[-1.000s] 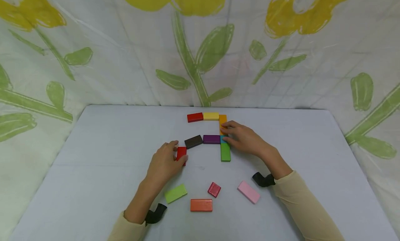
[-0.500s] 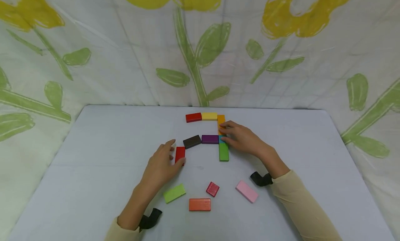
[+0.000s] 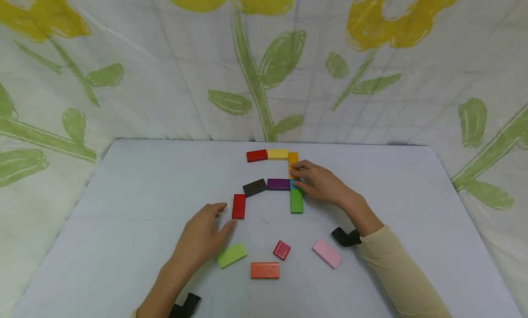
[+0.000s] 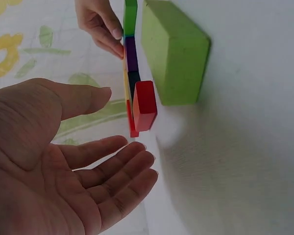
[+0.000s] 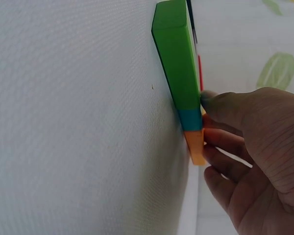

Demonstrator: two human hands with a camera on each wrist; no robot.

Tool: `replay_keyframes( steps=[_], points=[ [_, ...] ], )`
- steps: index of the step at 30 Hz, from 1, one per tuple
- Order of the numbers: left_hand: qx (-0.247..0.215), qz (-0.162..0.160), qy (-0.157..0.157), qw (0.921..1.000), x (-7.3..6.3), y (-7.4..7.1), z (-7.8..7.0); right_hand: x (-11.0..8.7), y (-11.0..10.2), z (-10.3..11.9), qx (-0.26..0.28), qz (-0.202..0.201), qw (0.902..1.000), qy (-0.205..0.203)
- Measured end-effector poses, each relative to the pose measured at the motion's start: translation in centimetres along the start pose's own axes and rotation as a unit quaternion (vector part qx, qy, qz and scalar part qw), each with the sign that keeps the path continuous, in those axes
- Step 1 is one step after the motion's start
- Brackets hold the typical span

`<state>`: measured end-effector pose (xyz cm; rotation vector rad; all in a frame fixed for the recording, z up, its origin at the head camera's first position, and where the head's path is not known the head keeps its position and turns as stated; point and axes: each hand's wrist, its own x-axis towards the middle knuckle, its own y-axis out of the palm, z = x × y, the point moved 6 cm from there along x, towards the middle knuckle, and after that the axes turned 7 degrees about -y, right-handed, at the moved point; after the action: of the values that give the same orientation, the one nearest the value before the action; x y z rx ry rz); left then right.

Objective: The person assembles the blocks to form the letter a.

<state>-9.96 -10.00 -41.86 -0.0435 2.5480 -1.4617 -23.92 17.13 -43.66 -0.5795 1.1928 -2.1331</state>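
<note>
Mainly, a white bench (image 3: 123,185) carries everything. The left hand (image 3: 202,233), spread wide and holding nothing, is just beside the nearer red block (image 3: 239,206). The right hand (image 3: 323,183), fingers loosely bent, touches the orange block (image 3: 293,158), in line with the green block (image 3: 296,201). Between those two sits the short blue block (image 5: 190,120); a crimson cube (image 3: 282,250) lies nearer the person.

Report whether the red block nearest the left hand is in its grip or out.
Out: the left wrist view shows a gap between the red block and the left hand; the block rests on the table.
</note>
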Motion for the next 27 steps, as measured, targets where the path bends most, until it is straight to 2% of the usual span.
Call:
replay_keyframes(
  steps=[3, 9, 15, 21, 27],
  points=[
    [0.018, 0.006, 0.003, 0.9998, -0.8, 0.2, 0.1, 0.0, 0.0, 0.0, 0.000, -0.002, 1.0000, -0.006],
    [0.057, 0.023, 0.029, 0.9977, -2.6, 1.0, 0.0, 0.0, -0.1, 0.1, 0.002, -0.001, 1.0000, -0.007],
    [0.080, 0.046, 0.074, 0.9930, -4.2, 1.8, -0.3, -0.1, -0.2, 0.1, 0.006, 0.002, 1.0000, 0.001],
    [0.111, 0.041, 0.115, 0.9863, -5.0, 2.1, -0.7, -0.1, -0.2, 0.2, 0.003, -0.003, 1.0000, -0.007],
    [0.120, 0.032, 0.140, 0.9823, -5.3, 2.2, -1.0, 0.0, -0.1, 0.1, 0.000, -0.003, 1.0000, -0.009]
  ],
)
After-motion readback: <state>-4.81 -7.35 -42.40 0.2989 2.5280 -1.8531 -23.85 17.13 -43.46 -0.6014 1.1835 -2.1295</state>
